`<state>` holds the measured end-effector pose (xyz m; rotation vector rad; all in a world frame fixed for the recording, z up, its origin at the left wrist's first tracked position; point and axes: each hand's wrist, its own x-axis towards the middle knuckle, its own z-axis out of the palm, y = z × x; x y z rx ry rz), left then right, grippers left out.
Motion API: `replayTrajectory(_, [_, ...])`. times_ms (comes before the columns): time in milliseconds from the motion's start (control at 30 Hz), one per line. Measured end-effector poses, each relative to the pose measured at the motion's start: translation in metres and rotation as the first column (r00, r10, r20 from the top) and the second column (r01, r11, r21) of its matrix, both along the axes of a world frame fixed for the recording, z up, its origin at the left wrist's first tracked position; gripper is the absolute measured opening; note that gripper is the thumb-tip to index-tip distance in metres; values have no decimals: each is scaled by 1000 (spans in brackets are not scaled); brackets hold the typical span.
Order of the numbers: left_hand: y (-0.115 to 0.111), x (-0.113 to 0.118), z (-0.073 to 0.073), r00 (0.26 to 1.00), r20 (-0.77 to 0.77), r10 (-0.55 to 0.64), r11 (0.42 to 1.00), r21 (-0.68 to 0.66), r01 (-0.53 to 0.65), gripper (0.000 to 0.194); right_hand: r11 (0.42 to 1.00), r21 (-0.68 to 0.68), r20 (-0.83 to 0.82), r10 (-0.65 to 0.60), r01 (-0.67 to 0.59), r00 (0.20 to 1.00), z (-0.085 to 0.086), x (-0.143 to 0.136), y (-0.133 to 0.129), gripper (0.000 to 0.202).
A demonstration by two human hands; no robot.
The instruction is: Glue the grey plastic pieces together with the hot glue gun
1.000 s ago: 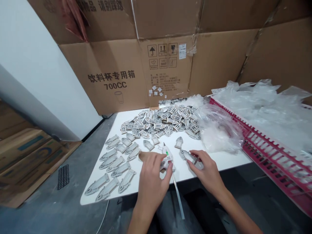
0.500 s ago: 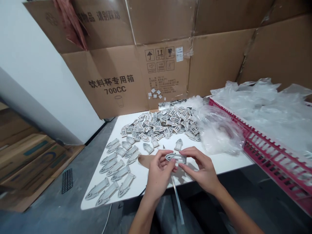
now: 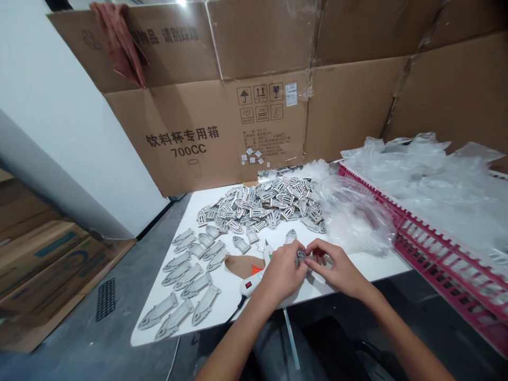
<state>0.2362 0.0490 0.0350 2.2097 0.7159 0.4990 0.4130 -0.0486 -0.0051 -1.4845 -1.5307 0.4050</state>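
Near the front edge of the white table (image 3: 357, 264), my left hand (image 3: 286, 270) is closed on a small grey metal-like part (image 3: 300, 257), mostly hidden by the fingers. My right hand (image 3: 337, 269) pinches the same part from the right. Beside my left hand lies a white glue gun (image 3: 247, 286) with a red switch, a glue stick (image 3: 291, 336) sticking out past the table edge. Brown cardboard (image 3: 240, 265) lies left of it. Just behind my hands is one loose grey part (image 3: 291, 236).
Several similar parts (image 3: 196, 284) lie in rows at the left. A large heap (image 3: 262, 203) covers the back. On the right are a clear plastic bag (image 3: 353, 222) and a pink crate (image 3: 444, 264) with plastic bags. Tall cardboard (image 3: 270, 127) stands behind.
Both hands have shifted right, and the held part has turned and is now mostly covered by fingers. The glue gun's body has come into view beside my left hand.
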Motion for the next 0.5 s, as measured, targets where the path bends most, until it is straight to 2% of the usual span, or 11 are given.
replayTrajectory(133, [7,20,-4,995,-94,-37,988,146,51,38,998,1,72,-67,67,995,-17,5,-3,17])
replayTrajectory(233, [13,28,-7,987,-160,-33,976,207,66,42,993,17,114,-120,119,986,-27,4,-4,25])
replayTrajectory(367, [18,32,-12,979,-202,-34,964,251,86,39,987,51,173,-157,150,972,-30,1,-4,23])
replayTrajectory(500, [21,36,-19,978,-200,-57,958,264,110,36,986,76,237,-165,151,957,-29,-2,-5,10])
